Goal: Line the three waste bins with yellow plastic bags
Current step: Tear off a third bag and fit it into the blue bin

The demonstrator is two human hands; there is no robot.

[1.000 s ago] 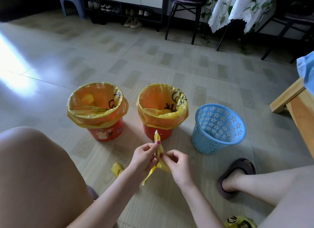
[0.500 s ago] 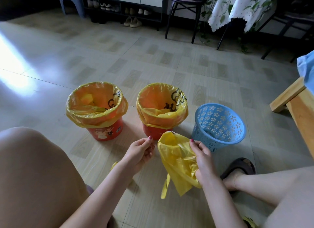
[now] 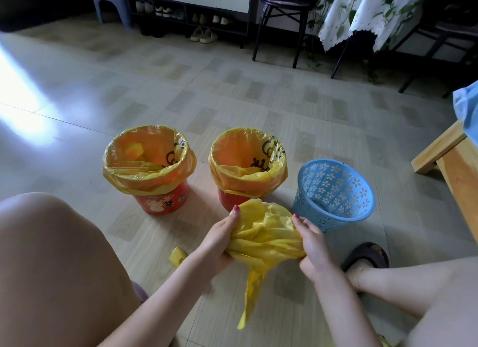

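Observation:
Three bins stand in a row on the floor. The left red bin [image 3: 161,203] and the middle red bin [image 3: 230,199] each carry a yellow liner folded over the rim. The blue perforated basket [image 3: 333,191] on the right is tilted toward me and has no bag in it. I hold a crumpled yellow plastic bag [image 3: 263,238] between both hands, just in front of the middle bin and the basket. My left hand [image 3: 219,240] grips its left side, my right hand [image 3: 313,245] its right side. A tail of the bag hangs down toward the floor.
A small folded yellow bag piece [image 3: 177,254] lies on the floor beside my left wrist. My knees frame the view; my right foot in a dark sandal [image 3: 367,256] rests near the basket. A wooden bench [image 3: 455,163] stands at right; a chair [image 3: 282,23] and shoe rack [image 3: 186,12] stand far back.
The bag went from a thin folded strip pinched between both hands to an opened, bunched mass. My left hand, free half a second ago, now grips its left side.

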